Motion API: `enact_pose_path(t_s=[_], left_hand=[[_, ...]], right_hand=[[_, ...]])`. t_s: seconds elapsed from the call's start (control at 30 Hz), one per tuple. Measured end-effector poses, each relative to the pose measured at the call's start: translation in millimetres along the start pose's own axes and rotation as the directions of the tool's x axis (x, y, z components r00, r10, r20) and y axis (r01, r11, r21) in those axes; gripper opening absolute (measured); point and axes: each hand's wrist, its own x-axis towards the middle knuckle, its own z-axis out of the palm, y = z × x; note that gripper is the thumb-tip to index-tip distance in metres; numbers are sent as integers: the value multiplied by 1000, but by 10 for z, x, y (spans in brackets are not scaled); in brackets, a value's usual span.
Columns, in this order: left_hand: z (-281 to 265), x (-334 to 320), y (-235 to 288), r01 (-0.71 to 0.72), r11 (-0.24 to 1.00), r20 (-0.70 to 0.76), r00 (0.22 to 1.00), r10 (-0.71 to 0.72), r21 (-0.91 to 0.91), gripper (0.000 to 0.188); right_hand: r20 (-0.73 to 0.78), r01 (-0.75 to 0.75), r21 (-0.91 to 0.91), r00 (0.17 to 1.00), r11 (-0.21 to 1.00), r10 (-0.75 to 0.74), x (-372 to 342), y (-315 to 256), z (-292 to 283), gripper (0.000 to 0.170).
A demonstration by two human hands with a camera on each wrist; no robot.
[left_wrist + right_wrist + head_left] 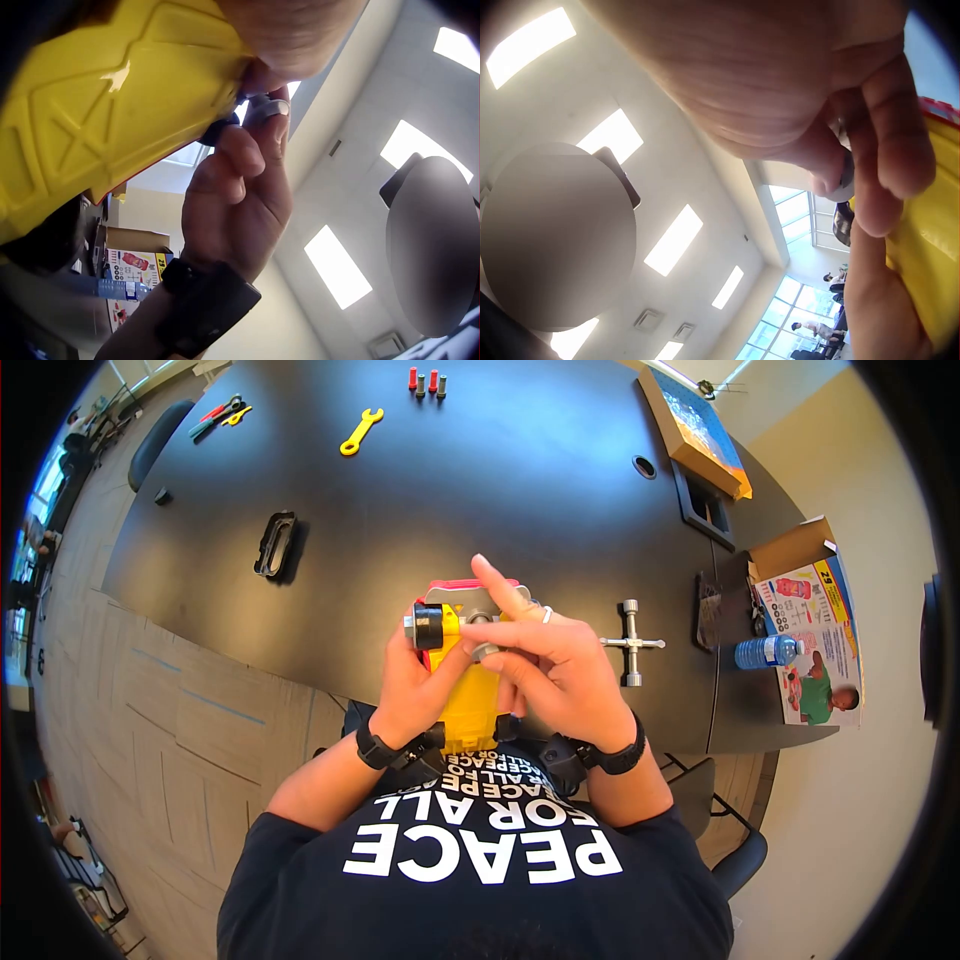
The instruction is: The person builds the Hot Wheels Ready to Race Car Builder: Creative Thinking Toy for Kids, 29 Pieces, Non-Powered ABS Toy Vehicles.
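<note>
A toy car with a yellow underside [468, 705] and a red edge is held bottom-up in front of the chest, over the table's near edge. My left hand [412, 680] grips its left side, thumb along the yellow plastic. A black wheel [428, 627] with a grey hex nut sits at the car's far left corner. My right hand [565, 660] pinches a small round grey nut [484, 652] between thumb and fingers, close over the yellow underside, its index finger extended. In the left wrist view the yellow underside [135, 97] hides most of the left hand.
A grey cross-shaped lug wrench [631, 643] lies right of the hands. Farther off are a yellow toy wrench [361, 432], several red and dark bolts [427, 382], small tools [222, 415] and a black frame-like piece [275, 545]. A water bottle [768, 652] lies by a printed box [815, 630].
</note>
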Motion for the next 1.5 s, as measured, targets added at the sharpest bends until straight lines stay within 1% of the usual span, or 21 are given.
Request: enact_pose_path(t_s=[0.07, 0.17, 0.23, 0.4, 0.5, 0.57, 0.63, 0.7, 0.73, 0.77, 0.8, 0.87, 0.9, 0.97, 1.17, 1.23, 1.3, 1.37, 1.43, 1.47, 1.5], left_hand=[[35, 13, 34, 32, 999, 10, 999, -32, -40, 38], [55, 8, 45, 54, 994, 39, 998, -50, -91, 41], [52, -3, 30, 54, 997, 50, 997, -51, -56, 44], [19, 6, 27, 12, 1000, 62, 998, -11, -11, 47], [23, 6, 46, 32, 999, 25, 999, -31, -22, 46], [-8, 14, 34, 61, 997, -2, 998, -61, -37, 44], [-89, 25, -7, 139, 987, 24, 990, -137, -81, 45], [-110, 39, 6, 142, 982, -26, 989, -146, -126, 41], [-176, 57, 3, 205, 966, -46, 976, -215, -156, 39], [-210, 76, -3, 268, 945, -59, 957, -283, -188, 37], [-188, 93, 11, 226, 948, -110, 961, -255, -224, 35], [-292, 117, -8, 284, 913, -69, 946, -316, -292, 38], [-324, 119, 8, 304, 892, -52, 939, -340, -336, 39], [-371, 102, -9, 326, 871, -30, 932, -362, -368, 39], [-424, 46, -39, 373, 886, 45, 926, -376, -275, 42], [-419, 21, -29, 356, 914, 67, 935, -349, -197, 50], [-412, 3, -54, 327, 933, 75, 945, -319, -147, 53], [-382, 44, 21, 288, 954, 59, 957, -284, -78, 53], [-330, 108, 55, 252, 968, 59, 966, -251, -6, 53], [-300, 151, 57, 245, 969, 71, 967, -245, 6, 54], [-285, 181, 59, 237, 971, 84, 968, -237, 18, 55]], right_hand=[[-28, -38, -22, 999, 999, 37, 8, -48, 13, 38], [-138, -139, 89, 979, 986, 150, 21, -95, 66, 34], [-274, -154, 2, 950, 988, 148, 37, -143, 71, 36], [-252, -137, -120, 962, 983, 103, 35, 23, 48, 37], [-234, -83, -11, 969, 996, 78, 16, 15, 64, 37], [-356, -35, 260, 926, 965, 129, -37, -27, -8, 36], [-472, 5, 147, 879, 989, 65, -162, 177, -298, 31], [-566, -80, -113, 824, 990, 2, -328, 465, -697, 26], [-596, -305, -310, 801, 901, 66, -461, 559, -902, 27], [-640, -508, -471, 759, 722, 117, -608, 638, -1098, 29], [-652, -523, -473, 749, 709, 117, -768, 778, -1294, 29], [-415, -324, -827, 903, 459, -112, -1072, 1034, -1603, 41], [-452, -416, -778, 891, 472, 41, -1187, 1044, -1649, 47], [-420, -415, -809, 903, 416, 85, -1299, 1039, -1670, 42], [-419, -407, -713, 900, 571, 118, -1225, 1134, -1694, 24], [-370, -327, -738, 928, 591, 50, -1149, 1037, -1638, 18], [-477, -324, -593, 879, 737, 3, -1014, 903, -1523, 16], [-476, -176, -581, 865, 795, -156, -786, 636, -1327, 20], [-409, -16, -627, 857, 779, -313, -543, 308, -1117, 22], [-411, -15, -627, 856, 779, -314, -425, 150, -1023, 22], [-298, 89, -722, 855, 686, -424, -303, 0, -939, 23]])
